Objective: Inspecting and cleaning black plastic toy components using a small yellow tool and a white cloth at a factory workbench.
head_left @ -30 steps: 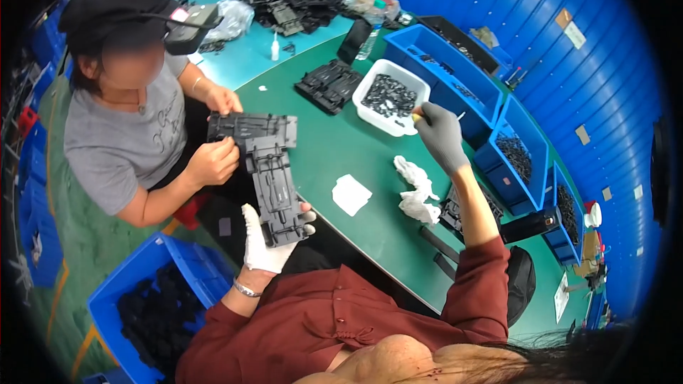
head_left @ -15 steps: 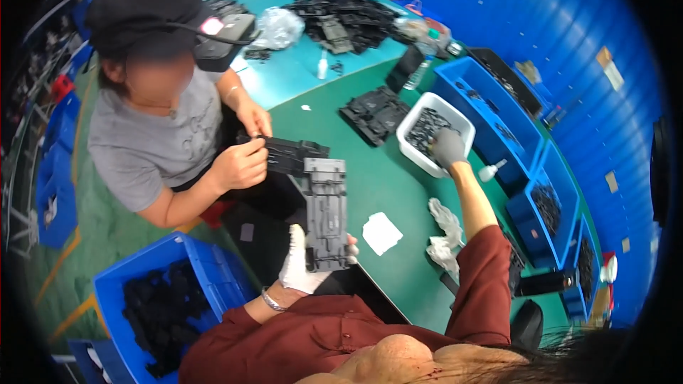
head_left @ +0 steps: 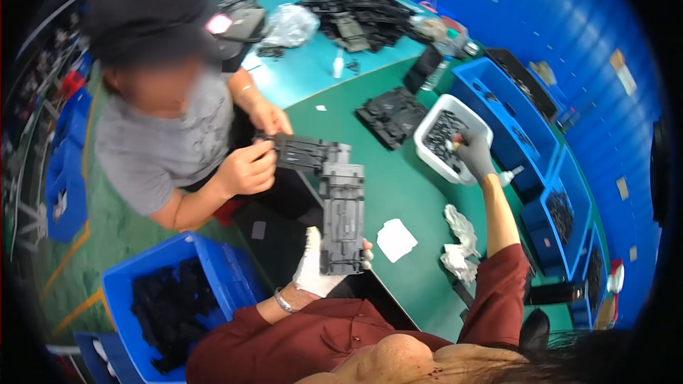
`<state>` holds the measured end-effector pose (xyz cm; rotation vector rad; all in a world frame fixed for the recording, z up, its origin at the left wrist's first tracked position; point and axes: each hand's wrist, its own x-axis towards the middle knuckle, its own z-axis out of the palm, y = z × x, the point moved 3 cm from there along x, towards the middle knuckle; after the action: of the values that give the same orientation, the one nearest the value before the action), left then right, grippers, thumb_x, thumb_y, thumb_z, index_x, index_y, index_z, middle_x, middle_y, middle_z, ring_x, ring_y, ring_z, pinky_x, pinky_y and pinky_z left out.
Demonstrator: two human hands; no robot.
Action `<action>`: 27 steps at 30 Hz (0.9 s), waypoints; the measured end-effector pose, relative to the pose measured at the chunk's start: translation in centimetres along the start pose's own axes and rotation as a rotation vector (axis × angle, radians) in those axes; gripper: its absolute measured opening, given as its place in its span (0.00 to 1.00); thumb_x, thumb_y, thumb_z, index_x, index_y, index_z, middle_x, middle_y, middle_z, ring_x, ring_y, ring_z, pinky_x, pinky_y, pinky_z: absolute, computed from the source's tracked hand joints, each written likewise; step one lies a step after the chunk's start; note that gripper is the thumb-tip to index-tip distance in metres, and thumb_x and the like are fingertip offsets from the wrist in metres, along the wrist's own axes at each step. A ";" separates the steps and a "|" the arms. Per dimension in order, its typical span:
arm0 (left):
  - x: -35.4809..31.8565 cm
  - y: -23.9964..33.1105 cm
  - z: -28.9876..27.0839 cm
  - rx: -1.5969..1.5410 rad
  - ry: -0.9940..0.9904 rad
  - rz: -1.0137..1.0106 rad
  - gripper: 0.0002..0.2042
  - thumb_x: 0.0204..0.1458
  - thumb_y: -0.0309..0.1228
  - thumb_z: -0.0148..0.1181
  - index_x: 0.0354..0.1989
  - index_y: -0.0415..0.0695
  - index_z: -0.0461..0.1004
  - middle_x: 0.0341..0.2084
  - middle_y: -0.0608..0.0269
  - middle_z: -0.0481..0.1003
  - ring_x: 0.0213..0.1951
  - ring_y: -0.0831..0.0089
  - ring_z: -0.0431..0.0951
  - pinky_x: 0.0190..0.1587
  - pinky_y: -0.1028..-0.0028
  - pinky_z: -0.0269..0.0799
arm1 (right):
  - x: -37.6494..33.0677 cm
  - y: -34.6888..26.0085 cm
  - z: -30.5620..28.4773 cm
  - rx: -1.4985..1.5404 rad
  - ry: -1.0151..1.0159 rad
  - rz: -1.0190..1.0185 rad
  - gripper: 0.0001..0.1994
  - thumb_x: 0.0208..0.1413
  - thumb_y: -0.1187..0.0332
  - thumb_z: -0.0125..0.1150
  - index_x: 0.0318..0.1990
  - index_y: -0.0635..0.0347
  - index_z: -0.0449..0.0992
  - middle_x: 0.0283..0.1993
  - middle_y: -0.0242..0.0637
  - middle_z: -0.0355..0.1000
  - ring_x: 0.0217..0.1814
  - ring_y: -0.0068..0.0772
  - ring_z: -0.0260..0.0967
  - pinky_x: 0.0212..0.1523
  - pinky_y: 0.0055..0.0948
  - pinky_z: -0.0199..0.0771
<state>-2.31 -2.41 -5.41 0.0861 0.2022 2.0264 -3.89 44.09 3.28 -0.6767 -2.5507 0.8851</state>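
My left hand (head_left: 313, 274), in a white glove, holds a long dark grey moulded plastic part (head_left: 343, 220) upright in front of me, its ribbed face showing. The far end of this part overlaps, in view, a similar black plastic part (head_left: 306, 154) held by a co-worker; I cannot tell if they touch. My right hand (head_left: 475, 156), in a grey glove with bare fingertips, reaches into a white bin (head_left: 430, 158) of small black pieces (head_left: 444, 131). Its fingers are drawn together among the pieces; whatever they pinch is too small to make out.
A co-worker (head_left: 167, 128) sits at the left. Another black moulded part (head_left: 391, 117) lies beyond the white bin. Blue bins (head_left: 569, 206) line the right edge. White paper (head_left: 396, 240) and crumpled plastic (head_left: 461, 242) lie on the green table. A blue crate (head_left: 213, 270) stands lower left.
The whole view has shifted slightly, moving the scene to the right. My right hand has turned in the bin, and its fingertips now show. My left hand keeps its hold.
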 end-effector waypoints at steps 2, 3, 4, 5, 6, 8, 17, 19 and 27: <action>0.1 0.0 0.1 -0.024 0.044 -0.012 0.54 0.65 0.78 0.35 0.66 0.28 0.74 0.57 0.37 0.80 0.56 0.43 0.83 0.62 0.44 0.80 | -1.0 -0.7 -0.7 0.174 0.068 0.092 0.11 0.60 0.74 0.66 0.48 0.63 0.88 0.40 0.35 0.85 0.38 0.23 0.79 0.41 0.29 0.79; 0.0 -0.1 0.2 -0.064 0.070 -0.018 0.55 0.65 0.79 0.35 0.67 0.29 0.73 0.56 0.37 0.80 0.56 0.43 0.83 0.62 0.43 0.80 | -1.7 -1.3 -1.6 0.251 0.015 0.078 0.13 0.62 0.77 0.64 0.52 0.68 0.87 0.41 0.33 0.84 0.39 0.20 0.79 0.44 0.25 0.81; 0.0 -0.1 0.4 -0.051 0.087 -0.020 0.54 0.65 0.78 0.36 0.67 0.31 0.73 0.55 0.37 0.80 0.55 0.43 0.83 0.62 0.43 0.80 | -2.6 -2.0 -2.1 0.350 0.002 0.064 0.14 0.63 0.76 0.63 0.54 0.71 0.86 0.43 0.35 0.84 0.40 0.20 0.79 0.45 0.24 0.82; 0.1 -0.1 0.7 -0.050 0.091 -0.017 0.53 0.65 0.78 0.36 0.67 0.32 0.73 0.54 0.38 0.80 0.55 0.43 0.83 0.61 0.43 0.80 | -3.6 -2.7 -2.3 0.536 -0.024 0.091 0.15 0.63 0.76 0.63 0.55 0.72 0.85 0.43 0.36 0.84 0.41 0.21 0.80 0.46 0.24 0.83; 0.1 -0.2 0.9 -0.049 0.098 -0.004 0.52 0.66 0.78 0.37 0.67 0.33 0.73 0.54 0.38 0.80 0.54 0.43 0.82 0.60 0.44 0.80 | -4.4 -3.5 -2.5 0.633 -0.044 0.137 0.15 0.65 0.77 0.62 0.57 0.73 0.84 0.43 0.38 0.83 0.41 0.26 0.82 0.47 0.25 0.85; 0.2 -0.4 1.4 -0.024 0.078 -0.010 0.51 0.66 0.77 0.37 0.67 0.35 0.74 0.54 0.40 0.80 0.54 0.44 0.82 0.59 0.44 0.80 | -6.3 -4.9 -2.7 0.752 -0.057 0.240 0.15 0.67 0.78 0.61 0.59 0.74 0.81 0.44 0.41 0.83 0.41 0.30 0.83 0.48 0.26 0.87; 0.2 -1.4 2.6 -0.035 0.044 -0.073 0.48 0.68 0.75 0.36 0.68 0.38 0.74 0.54 0.40 0.80 0.55 0.44 0.81 0.60 0.45 0.80 | -12.7 -7.4 -3.0 0.827 -0.143 0.247 0.15 0.69 0.76 0.61 0.60 0.71 0.81 0.48 0.39 0.82 0.45 0.28 0.82 0.46 0.26 0.84; -0.1 -1.6 3.0 -0.044 0.077 -0.095 0.48 0.68 0.76 0.35 0.68 0.38 0.74 0.54 0.40 0.80 0.55 0.44 0.81 0.60 0.45 0.80 | -13.9 -7.5 -2.8 0.848 -0.165 0.280 0.15 0.69 0.75 0.62 0.60 0.69 0.82 0.47 0.37 0.82 0.44 0.26 0.80 0.45 0.25 0.82; 1.9 -3.3 5.4 0.012 0.009 -0.187 0.50 0.68 0.76 0.37 0.72 0.36 0.71 0.56 0.41 0.80 0.53 0.46 0.82 0.57 0.48 0.80 | -18.7 -9.9 -2.7 0.971 -0.286 0.339 0.06 0.66 0.75 0.67 0.48 0.63 0.79 0.40 0.35 0.80 0.39 0.25 0.79 0.41 0.25 0.80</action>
<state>0.58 1.28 -0.75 0.0629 0.2197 1.8401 9.60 28.42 8.49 -0.6732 -1.8338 2.2235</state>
